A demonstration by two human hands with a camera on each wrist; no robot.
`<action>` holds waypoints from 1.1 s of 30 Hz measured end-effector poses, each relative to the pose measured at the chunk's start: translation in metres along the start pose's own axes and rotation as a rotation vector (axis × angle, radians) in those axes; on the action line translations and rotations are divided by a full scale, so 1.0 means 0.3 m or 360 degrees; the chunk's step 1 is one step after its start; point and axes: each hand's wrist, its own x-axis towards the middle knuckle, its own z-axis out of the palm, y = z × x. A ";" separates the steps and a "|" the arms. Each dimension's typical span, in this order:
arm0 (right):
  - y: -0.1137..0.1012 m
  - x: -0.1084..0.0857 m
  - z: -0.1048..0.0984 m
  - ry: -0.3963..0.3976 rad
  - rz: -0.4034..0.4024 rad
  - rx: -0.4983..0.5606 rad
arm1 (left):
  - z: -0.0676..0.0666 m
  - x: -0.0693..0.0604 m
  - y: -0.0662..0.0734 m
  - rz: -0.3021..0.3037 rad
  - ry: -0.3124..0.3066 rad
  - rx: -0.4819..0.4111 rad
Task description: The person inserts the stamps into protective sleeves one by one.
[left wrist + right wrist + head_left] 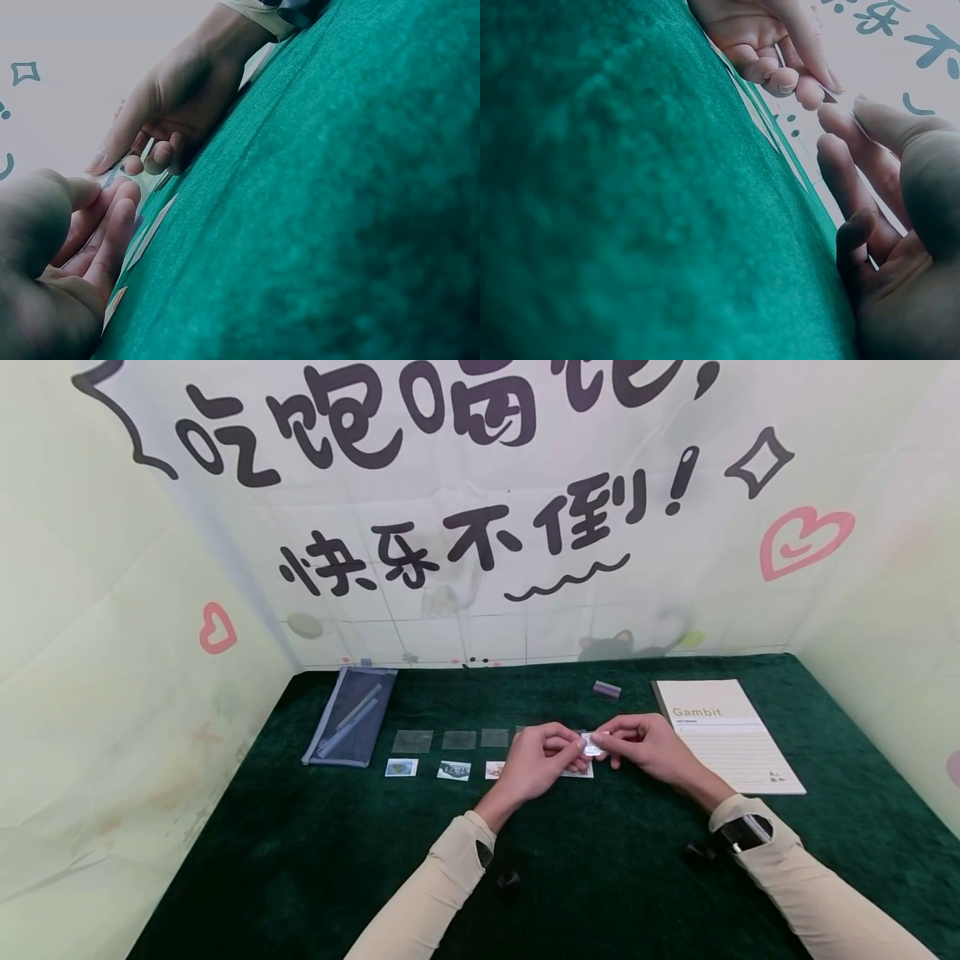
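Between both hands, above the table, is a small shiny clear plastic sleeve (pixel 592 745). Glare whitens it, so I cannot tell whether anything is inside. My left hand (pixel 534 762) pinches its left side with thumb and fingers. At its right side, the thumb and fingers of my right hand (pixel 651 748) pinch too. Below the hands lies a picture card (pixel 577 771), partly covered by fingers. Further left are a green-blue picture card (pixel 401 767), a greyish one (pixel 453 771) and a reddish one (pixel 494 770) half behind the left hand.
Clear sleeves (pixel 412 742) lie in a row behind the cards. A blue mesh pouch (pixel 351 718) with pens stands out at the left. A small purple block (pixel 607 690) is at the back, and a notebook (pixel 738 743) lies right, partly behind my right hand.
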 end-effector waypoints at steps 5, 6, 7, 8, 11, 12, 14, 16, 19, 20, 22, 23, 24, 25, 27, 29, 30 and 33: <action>-0.001 -0.001 -0.003 -0.0011 -0.0002 -0.0002 | 0.001 0.000 0.002 -0.0012 -0.0002 -0.0014; 0.000 -0.001 -0.004 -0.0013 -0.0001 -0.0004 | 0.001 0.000 0.002 -0.0015 -0.0005 -0.0023; 0.000 0.000 -0.004 -0.0016 -0.0001 -0.0004 | 0.001 0.000 0.003 -0.0016 -0.0007 -0.0029; 0.000 -0.001 -0.004 -0.0018 -0.0003 -0.0007 | 0.001 0.000 0.003 -0.0017 -0.0008 -0.0033; -0.001 0.000 -0.006 -0.0024 0.0003 -0.0014 | 0.002 0.000 0.003 -0.0021 -0.0009 -0.0046; -0.002 0.000 -0.006 -0.0028 0.0004 -0.0015 | 0.002 -0.001 0.003 -0.0020 -0.0009 -0.0044; -0.004 0.000 -0.006 -0.0034 0.0003 -0.0014 | 0.001 -0.001 0.004 -0.0013 -0.0004 -0.0031; -0.008 0.002 -0.004 -0.0026 -0.0008 -0.0034 | 0.001 -0.001 0.004 -0.0007 -0.0004 -0.0016; -0.011 0.004 0.000 0.0006 -0.0045 -0.0088 | 0.001 -0.001 0.007 0.0006 0.0001 0.0018; -0.012 0.005 0.000 0.0013 -0.0055 -0.0106 | 0.000 -0.002 0.008 0.0008 0.0002 0.0030; -0.011 0.006 -0.003 0.0023 -0.0070 -0.0153 | -0.002 -0.004 0.012 0.0016 0.0011 0.0091; -0.011 0.006 -0.006 0.0020 -0.0068 -0.0167 | -0.004 -0.006 0.014 0.0022 0.0014 0.0131; -0.012 0.007 -0.012 0.0014 -0.0059 -0.0176 | -0.006 -0.006 0.016 0.0030 0.0018 0.0178; -0.012 0.007 -0.019 0.0008 -0.0049 -0.0190 | -0.010 -0.007 0.019 0.0036 0.0018 0.0234; -0.013 0.007 -0.036 -0.0008 -0.0035 -0.0223 | -0.021 -0.007 0.027 0.0051 -0.0001 0.0363; -0.016 0.005 -0.056 -0.0032 -0.0010 -0.0257 | -0.034 -0.007 0.035 0.0062 -0.0042 0.0499; -0.016 0.004 -0.067 -0.0050 0.0001 -0.0280 | -0.041 -0.007 0.039 0.0067 -0.0071 0.0571; -0.017 0.001 -0.093 -0.0116 0.0042 -0.0362 | -0.058 -0.008 0.047 0.0073 -0.0154 0.0803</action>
